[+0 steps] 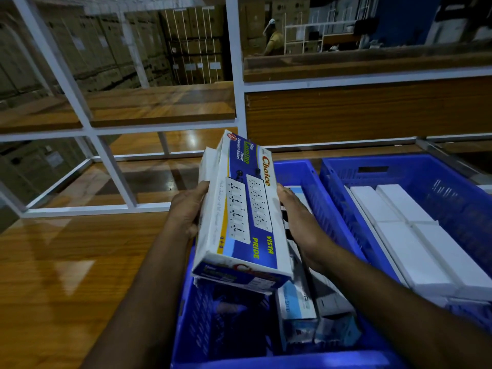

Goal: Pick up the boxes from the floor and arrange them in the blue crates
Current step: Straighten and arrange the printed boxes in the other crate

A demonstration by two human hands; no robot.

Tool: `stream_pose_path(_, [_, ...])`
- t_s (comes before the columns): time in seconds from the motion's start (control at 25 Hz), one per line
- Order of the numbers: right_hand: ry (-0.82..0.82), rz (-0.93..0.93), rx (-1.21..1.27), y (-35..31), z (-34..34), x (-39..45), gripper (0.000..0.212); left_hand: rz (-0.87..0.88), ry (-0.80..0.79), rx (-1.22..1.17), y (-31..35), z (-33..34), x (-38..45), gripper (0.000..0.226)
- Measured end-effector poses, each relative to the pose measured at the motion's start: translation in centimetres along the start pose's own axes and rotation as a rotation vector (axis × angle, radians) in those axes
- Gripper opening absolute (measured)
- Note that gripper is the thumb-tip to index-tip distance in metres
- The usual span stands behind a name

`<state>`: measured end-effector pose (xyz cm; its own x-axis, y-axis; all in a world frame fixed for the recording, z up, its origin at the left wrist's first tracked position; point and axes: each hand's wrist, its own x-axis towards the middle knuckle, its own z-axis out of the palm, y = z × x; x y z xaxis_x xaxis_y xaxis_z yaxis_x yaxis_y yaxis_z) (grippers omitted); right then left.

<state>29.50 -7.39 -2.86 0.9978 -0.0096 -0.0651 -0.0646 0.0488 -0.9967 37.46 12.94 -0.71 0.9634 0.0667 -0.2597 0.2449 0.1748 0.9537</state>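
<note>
I hold a blue and white extension-socket box (pixel 245 209) lengthwise above the near blue crate (pixel 292 362), with at least one more box stacked under it. My left hand (pixel 187 209) grips the stack's left side. On the right side my right hand (pixel 298 217) presses against it. Inside this crate, at its right, several white and light-blue boxes (pixel 316 315) stand on edge. A second blue crate (pixel 399 162) to the right holds rows of plain white boxes (pixel 415 235).
Both crates rest on a glossy wooden surface (pixel 53 275). A white metal frame with glass panels (pixel 237 75) rises just behind it. Stacked cartons and a person in a yellow shirt (pixel 274 38) show far back.
</note>
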Motion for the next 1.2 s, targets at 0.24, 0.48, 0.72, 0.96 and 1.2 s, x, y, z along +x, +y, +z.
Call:
stream_pose_path(0.24, [0.007, 0.12, 0.173, -0.7, -1.2, 0.6, 0.055, 0.022, 0.039, 0.05, 0.0, -0.2, 0.0, 0.057])
stream_pose_path(0.48, [0.194, -0.1, -0.202, -1.1, -1.5, 1.0, 0.042, 0.021, 0.029, 0.089, -0.2, -0.1, -0.5, 0.039])
stream_pose_path(0.72, [0.001, 0.044, -0.559, -4.2, 0.4, 1.0, 0.111, 0.199, 0.193, 0.154, 0.3, 1.8, -1.5, 0.047])
stream_pose_path(0.96, [-0.074, 0.079, -0.961, -4.2, 2.5, 0.7, 0.15, 0.292, 0.29, 0.315, -0.6, 2.3, -1.8, 0.052])
stream_pose_path(1.2, [-0.178, -0.057, -1.188, -5.1, 2.8, -1.0, 0.155, 0.396, 0.317, 0.413, -0.6, 2.6, -2.3, 0.058])
